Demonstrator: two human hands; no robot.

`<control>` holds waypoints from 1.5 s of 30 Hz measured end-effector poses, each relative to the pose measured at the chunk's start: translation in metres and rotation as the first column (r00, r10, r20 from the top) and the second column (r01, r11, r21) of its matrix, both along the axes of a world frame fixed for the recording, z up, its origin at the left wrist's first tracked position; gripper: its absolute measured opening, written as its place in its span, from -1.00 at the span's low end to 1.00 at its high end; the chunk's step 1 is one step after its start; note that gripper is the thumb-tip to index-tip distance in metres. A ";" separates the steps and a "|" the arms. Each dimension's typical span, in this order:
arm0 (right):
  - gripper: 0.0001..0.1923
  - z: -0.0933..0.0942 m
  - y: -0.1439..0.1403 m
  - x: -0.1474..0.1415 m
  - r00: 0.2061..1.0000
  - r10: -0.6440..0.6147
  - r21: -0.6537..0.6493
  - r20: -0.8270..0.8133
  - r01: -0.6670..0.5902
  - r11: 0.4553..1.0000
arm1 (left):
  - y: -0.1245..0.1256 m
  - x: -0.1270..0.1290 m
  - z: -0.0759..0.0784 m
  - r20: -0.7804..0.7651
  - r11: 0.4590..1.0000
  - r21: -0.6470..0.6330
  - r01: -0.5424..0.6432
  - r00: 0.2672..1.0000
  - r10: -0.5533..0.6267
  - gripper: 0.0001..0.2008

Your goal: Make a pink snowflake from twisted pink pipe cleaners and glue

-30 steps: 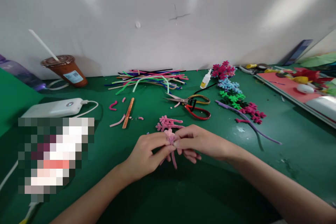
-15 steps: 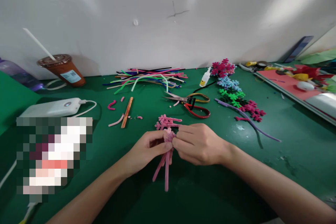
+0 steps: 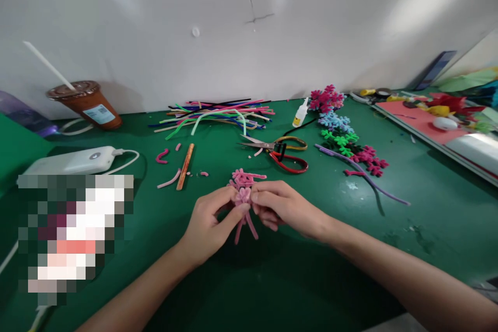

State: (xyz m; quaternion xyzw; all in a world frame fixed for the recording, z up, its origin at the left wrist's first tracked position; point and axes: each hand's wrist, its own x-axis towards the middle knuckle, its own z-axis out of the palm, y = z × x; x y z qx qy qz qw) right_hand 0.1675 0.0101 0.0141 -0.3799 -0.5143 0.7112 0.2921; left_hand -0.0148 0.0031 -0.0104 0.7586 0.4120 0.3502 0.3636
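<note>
Where the fingertips of both hands meet above the green table [image 3: 272,280], they pinch a small pink pipe-cleaner piece [image 3: 244,202] between them; the left hand [image 3: 210,223] closes thumb and forefinger on its near side, the right hand [image 3: 278,205] closes on its far side, and two loose pink ends hang down below the grip; just behind the fingers a finished pink pipe-cleaner shape [image 3: 245,178] lies flat on the table; further back sit scissors [image 3: 278,151] with red and yellow handles, and to the left of them an orange stick [image 3: 184,166] among short pink offcuts; a heap of mixed pipe cleaners [image 3: 218,114] lies near the wall, a small glue bottle [image 3: 300,113] beside it, and a row of coloured pipe-cleaner shapes [image 3: 344,132] to the right; at far left stand a white power bank [image 3: 70,161] and a lidded cup [image 3: 87,104] with a straw.
</note>
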 end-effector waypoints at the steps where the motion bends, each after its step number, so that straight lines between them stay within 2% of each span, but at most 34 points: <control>1: -0.73 0.000 0.001 0.001 1.000 0.000 0.022 0.015 0.000 1.000 | 0.000 0.001 0.000 -0.008 1.000 0.000 -0.010 1.000 0.010 -0.81; 5: -0.66 -0.004 -0.001 -0.002 0.998 -0.035 0.043 0.060 0.032 0.999 | -0.001 0.003 0.000 -0.056 0.996 0.087 -0.016 0.998 0.020 -0.79; 8: -0.72 -0.009 -0.004 -0.006 0.996 -0.082 -0.015 0.022 0.082 0.997 | -0.001 0.004 0.000 -0.092 0.986 0.169 0.000 0.996 0.016 -0.77; 11: -0.73 -0.013 -0.006 -0.009 0.994 -0.111 -0.053 -0.007 0.111 0.992 | -0.001 0.005 0.000 -0.126 0.981 0.192 0.030 0.992 -0.006 -0.77; 13: -0.74 -0.014 -0.008 -0.009 0.993 -0.121 -0.014 -0.003 0.121 0.993 | -0.001 0.006 0.001 -0.125 0.984 0.167 0.056 0.992 -0.035 -0.79; 18: -0.78 -0.009 -0.012 -0.008 0.986 -0.147 0.211 0.075 0.128 0.969 | -0.003 0.006 0.003 -0.048 0.994 0.019 0.109 0.993 -0.108 -0.80; 20: -0.77 -0.008 -0.012 -0.007 0.986 -0.151 0.238 0.071 0.130 0.962 | -0.004 0.006 0.004 -0.012 0.992 -0.042 0.123 0.992 -0.124 -0.79; 23: -0.74 -0.008 -0.010 -0.005 0.992 -0.111 0.216 0.061 0.096 0.972 | -0.004 0.007 0.005 0.016 0.991 -0.097 0.097 0.995 -0.096 -0.78; 27: -0.73 -0.010 -0.007 -0.004 0.997 -0.069 0.185 0.046 0.059 0.981 | -0.003 0.007 0.004 0.008 0.996 -0.070 0.049 0.999 -0.048 -0.80; 31: -0.73 -0.014 -0.011 -0.007 0.991 -0.135 0.113 -0.022 0.136 0.984 | -0.003 0.008 0.002 -0.023 1.000 -0.013 0.028 0.999 -0.028 -0.84; 35: -0.74 -0.017 -0.017 -0.013 0.978 -0.209 0.137 -0.003 0.207 0.969 | -0.004 0.009 0.000 -0.043 0.995 0.097 0.021 0.999 -0.017 -0.84; 37: -0.74 -0.017 -0.016 -0.013 0.978 -0.211 0.113 -0.012 0.211 0.971 | -0.004 0.008 -0.001 -0.044 0.994 0.108 0.014 0.999 -0.009 -0.83; 41: -0.70 -0.015 -0.006 -0.007 0.985 -0.154 -0.022 -0.083 0.153 0.988 | -0.002 0.007 -0.002 -0.019 0.999 -0.045 0.003 1.000 -0.004 -0.79; 43: -0.67 -0.014 -0.001 -0.002 0.987 -0.138 0.008 -0.083 0.139 0.990 | -0.002 0.006 -0.003 -0.004 0.994 -0.113 0.011 1.000 -0.012 -0.78; 45: -0.67 -0.013 0.001 0.001 0.993 -0.116 0.114 -0.036 0.120 0.986 | -0.002 0.006 -0.003 0.003 0.990 -0.139 0.024 1.000 -0.024 -0.78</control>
